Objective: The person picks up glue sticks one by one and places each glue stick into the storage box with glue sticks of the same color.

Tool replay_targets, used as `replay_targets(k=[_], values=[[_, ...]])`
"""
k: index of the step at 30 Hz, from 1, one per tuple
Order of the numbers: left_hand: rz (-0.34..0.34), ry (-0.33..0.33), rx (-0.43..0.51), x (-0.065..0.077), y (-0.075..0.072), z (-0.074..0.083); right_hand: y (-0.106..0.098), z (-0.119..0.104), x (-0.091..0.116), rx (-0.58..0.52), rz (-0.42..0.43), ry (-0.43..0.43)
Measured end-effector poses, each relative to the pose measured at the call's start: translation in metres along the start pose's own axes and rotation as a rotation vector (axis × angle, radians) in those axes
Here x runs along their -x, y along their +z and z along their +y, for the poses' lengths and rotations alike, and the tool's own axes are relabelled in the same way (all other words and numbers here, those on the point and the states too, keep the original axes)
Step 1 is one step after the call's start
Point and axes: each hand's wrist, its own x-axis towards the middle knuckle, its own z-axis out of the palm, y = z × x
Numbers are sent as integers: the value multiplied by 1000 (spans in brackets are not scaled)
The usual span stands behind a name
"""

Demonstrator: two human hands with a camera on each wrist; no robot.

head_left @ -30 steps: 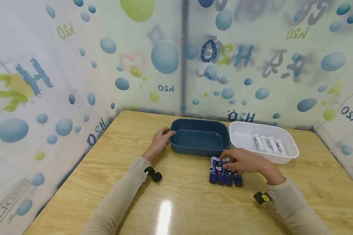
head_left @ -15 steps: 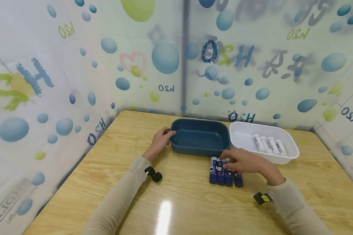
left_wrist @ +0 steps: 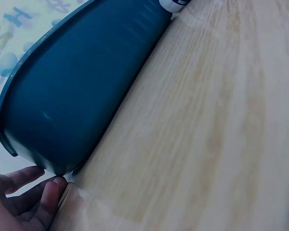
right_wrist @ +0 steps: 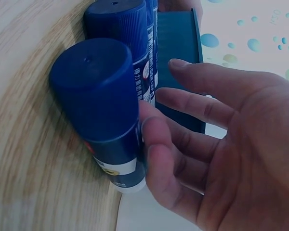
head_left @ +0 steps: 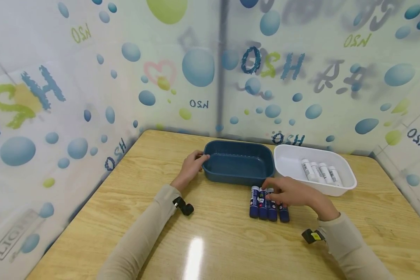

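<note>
My left hand [head_left: 191, 168] holds the left end of a dark blue plastic bin [head_left: 232, 179]. In the left wrist view its curled fingers [left_wrist: 48, 199] touch the bin's outer bottom corner; the thumb lies at the rim. Just in front of the bin, several blue glue sticks [head_left: 254, 210] lie side by side on the table. My right hand [head_left: 290, 191] is over them, fingers loosely bent. In the right wrist view the outer fingers touch the rightmost glue stick [right_wrist: 98, 91], which lies slightly apart, while thumb and forefinger pinch nothing.
A white bin [head_left: 336, 189] stands against the right side of the blue one, with several white tubes [head_left: 324, 173] lying in it. The wooden table [head_left: 227, 249] reaches back to a printed curtain [head_left: 287, 105] on the far side.
The head view has shifted very slightly. Both hands, the bins and the glue sticks stay where they were.
</note>
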Motion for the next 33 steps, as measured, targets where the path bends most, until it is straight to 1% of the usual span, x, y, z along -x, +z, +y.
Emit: replay_targets(k=[11,24,33], values=[[3,0,0,0,0,0,0,1,0,0,9,-4],[8,0,-2,-1,1,-3,3,7,-3,-7,19,-14],[7,4,3,-1,1,-2,3,6,-2,-11,21,-3]])
